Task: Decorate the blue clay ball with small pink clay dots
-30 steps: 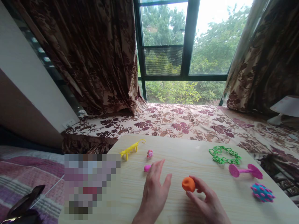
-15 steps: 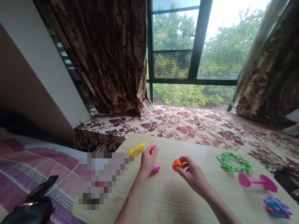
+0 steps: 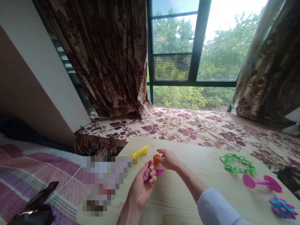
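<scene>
My left hand (image 3: 145, 184) is turned palm up over the light wooden table (image 3: 182, 200), its fingers curled round a bumpy pinkish-purple piece (image 3: 147, 175). Just beyond it, my right hand (image 3: 170, 159) has its fingers and thumb on a small rounded orange piece (image 3: 156, 158), partly covered by the fingers. A bright pink piece (image 3: 160, 172) lies on the table beside my left fingertips. Behind the hands, toward the far left, stands a yellow toy animal (image 3: 140, 153) with a curled tail.
On the right of the table lie a green ring of linked loops (image 3: 237, 163), a pink dumbbell-shaped piece (image 3: 262, 183) and a blue spiky toy (image 3: 283, 207). A blurred patch (image 3: 110, 184) covers the left side. Beyond is a cloth-covered window ledge (image 3: 187, 125).
My right hand has carried the orange piece left, near the yellow animal. My left hand has come closer to me and turned palm up, showing the bumpy piece.
</scene>
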{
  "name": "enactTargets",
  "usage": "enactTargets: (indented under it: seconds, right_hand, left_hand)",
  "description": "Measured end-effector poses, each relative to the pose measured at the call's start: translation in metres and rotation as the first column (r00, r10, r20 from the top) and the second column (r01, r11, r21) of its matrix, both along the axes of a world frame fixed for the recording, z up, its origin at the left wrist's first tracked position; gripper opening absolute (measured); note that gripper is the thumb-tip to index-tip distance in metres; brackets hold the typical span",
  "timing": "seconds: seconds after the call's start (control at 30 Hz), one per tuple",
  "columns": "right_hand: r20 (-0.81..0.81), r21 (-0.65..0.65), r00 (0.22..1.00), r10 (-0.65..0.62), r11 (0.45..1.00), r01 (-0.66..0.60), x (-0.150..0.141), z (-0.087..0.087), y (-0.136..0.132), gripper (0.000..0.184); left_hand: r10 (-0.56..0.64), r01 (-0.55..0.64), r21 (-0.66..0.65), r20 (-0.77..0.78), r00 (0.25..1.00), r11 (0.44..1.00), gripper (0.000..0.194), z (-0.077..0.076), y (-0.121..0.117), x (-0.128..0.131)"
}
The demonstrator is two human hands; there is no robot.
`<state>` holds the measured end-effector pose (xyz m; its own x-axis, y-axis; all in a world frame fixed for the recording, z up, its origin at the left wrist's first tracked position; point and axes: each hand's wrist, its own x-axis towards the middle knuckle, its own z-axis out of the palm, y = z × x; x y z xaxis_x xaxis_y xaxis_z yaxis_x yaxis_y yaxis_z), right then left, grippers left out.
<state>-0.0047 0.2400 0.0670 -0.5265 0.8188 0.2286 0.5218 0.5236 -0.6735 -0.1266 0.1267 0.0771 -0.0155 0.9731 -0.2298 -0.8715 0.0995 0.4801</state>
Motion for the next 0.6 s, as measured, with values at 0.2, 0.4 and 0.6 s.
enactTargets:
  seconds: [0.2, 0.4, 0.6]
  right_hand:
    - [-0.109, 0.017, 0.991, -0.073, 0.997, 0.076, 0.059, 0.021, -0.030, 0.029]
    - [-0.332, 0.046, 0.936, -0.117, 0.989, 0.140, 0.121, 0.027, -0.107, 0.020]
    - [-0.310, 0.131, 0.930, -0.199, 0.960, 0.249, 0.150, 0.020, -0.137, 0.026]
  left_hand:
    - [-0.058, 0.057, 0.026, 0.033, 0.998, 0.998, 0.041, 0.000, 0.001, 0.028]
    - [-0.139, 0.139, 0.000, 0.042, 0.989, 0.990, 0.046, -0.011, 0.009, 0.080]
    - [-0.419, 0.422, -0.040, 0.058, 0.906, 0.906, 0.031, -0.003, 0.005, 0.140]
